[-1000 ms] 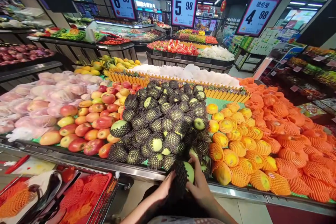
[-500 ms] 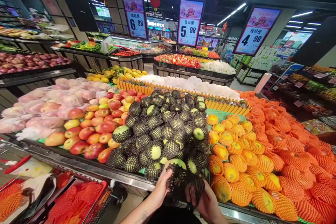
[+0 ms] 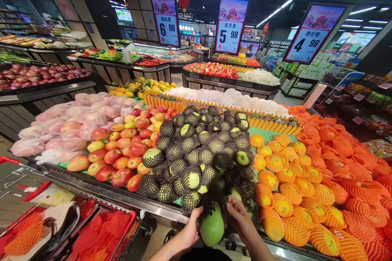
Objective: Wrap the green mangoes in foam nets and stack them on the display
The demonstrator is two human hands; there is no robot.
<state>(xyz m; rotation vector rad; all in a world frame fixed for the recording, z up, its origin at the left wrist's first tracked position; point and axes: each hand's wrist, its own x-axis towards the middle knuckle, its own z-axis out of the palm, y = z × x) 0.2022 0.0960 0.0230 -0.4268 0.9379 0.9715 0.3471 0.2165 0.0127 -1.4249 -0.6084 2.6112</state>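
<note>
At the display's front edge, my left hand (image 3: 191, 229) is closed around the side of a green apple (image 3: 212, 226). Its lower part shows bare, while a black foam net (image 3: 210, 199) covers the upper part. On the other side, my right hand (image 3: 239, 214) has thumb and fingers pinched on the dark netting. Just beyond my hands rises a heap of green apples in black nets (image 3: 196, 157), some with bare skin showing.
Left of the heap are red-yellow apples (image 3: 124, 153) and pale wrapped fruit (image 3: 76, 116). On the right lie oranges in yellow-orange nets (image 3: 292, 191) and fruit in red-orange nets (image 3: 352, 175). A shopping cart (image 3: 133, 216) with red netting stands at the lower left. Price screens (image 3: 232, 26) hang above.
The green apple has turned and come lower, and more of its bare skin shows. My right hand has risen with the black net. The view has shifted slightly left.
</note>
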